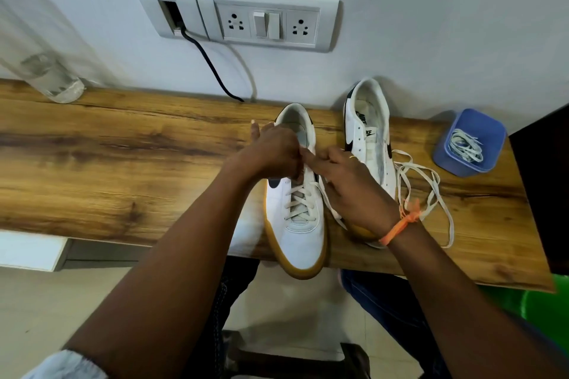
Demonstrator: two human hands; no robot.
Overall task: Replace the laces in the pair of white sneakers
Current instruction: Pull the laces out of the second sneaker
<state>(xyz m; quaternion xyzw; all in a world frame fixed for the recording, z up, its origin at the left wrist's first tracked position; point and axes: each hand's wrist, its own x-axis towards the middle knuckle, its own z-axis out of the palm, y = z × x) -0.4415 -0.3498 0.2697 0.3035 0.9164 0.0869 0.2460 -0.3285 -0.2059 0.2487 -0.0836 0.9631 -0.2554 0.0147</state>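
We see two white sneakers on the wooden bench (123,144). The near sneaker (300,231) has its toe over the bench's front edge and its lace (297,204) is threaded through the lower eyelets. Our left hand (274,152) curls over the sneaker's upper eyelets, and our right hand (348,184) pinches the lace end beside it. The second sneaker (369,138) lies to the right, a loose lace (428,191) trailing beside it. A blue cup (443,157) holds more laces (465,148).
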